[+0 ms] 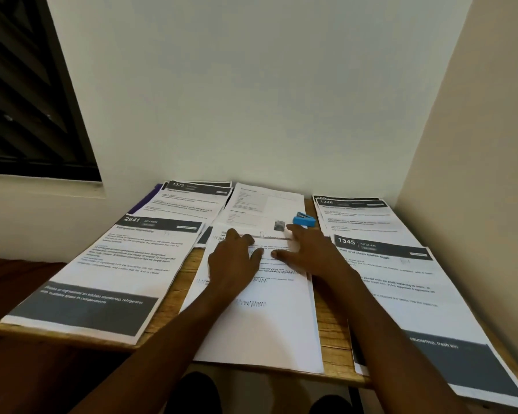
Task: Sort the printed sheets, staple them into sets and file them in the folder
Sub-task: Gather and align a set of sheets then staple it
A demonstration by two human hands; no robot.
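A stack of printed white sheets (260, 330) lies in the middle of the small wooden table (331, 339). My left hand (232, 258) rests flat on its upper part, fingers spread. My right hand (307, 252) lies beside it on the same stack, fingers stretched out toward the left hand. A small blue stapler (303, 220) sits just behind my right hand on another white pile (260, 204). A purple folder edge (145, 201) peeks out under the far-left pile.
Piles with dark headers surround the centre: "2641" (102, 273) at front left, "1573" (189, 201) behind it, "1228" (359, 216) at back right, "1345" (416, 300) at front right, overhanging the table edge. Walls close in behind and on the right.
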